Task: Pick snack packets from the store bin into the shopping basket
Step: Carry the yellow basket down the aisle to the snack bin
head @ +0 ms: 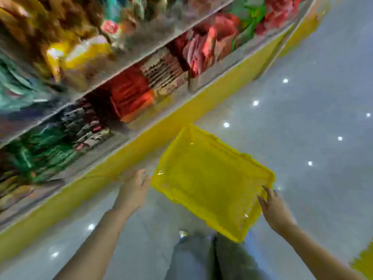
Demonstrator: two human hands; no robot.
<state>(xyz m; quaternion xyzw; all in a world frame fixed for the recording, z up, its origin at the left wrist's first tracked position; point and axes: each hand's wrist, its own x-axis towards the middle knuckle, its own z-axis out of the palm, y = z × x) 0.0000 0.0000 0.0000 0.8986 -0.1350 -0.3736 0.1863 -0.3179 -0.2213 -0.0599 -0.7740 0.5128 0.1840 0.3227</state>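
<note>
Basket [212,184]: yellow, lower centre of frame, tilted above the grey floor [302,98].
Right hand [274,207]: your arm outstretched, fingers curled over the basket's near rim.
Left hand [134,190]: at the basket's left corner; grip too blurred to tell.
Snack packets [129,98]: on the shelves [129,64], upper left.

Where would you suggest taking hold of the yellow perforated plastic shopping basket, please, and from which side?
Grip the yellow perforated plastic shopping basket by its rim, coming from both opposite ends: no handle shows, and so wide and shallow a shape would likely tip one-handed. The right hand curls fingers over the right rim; the left hand is at the left corner, grip blurred.
</note>
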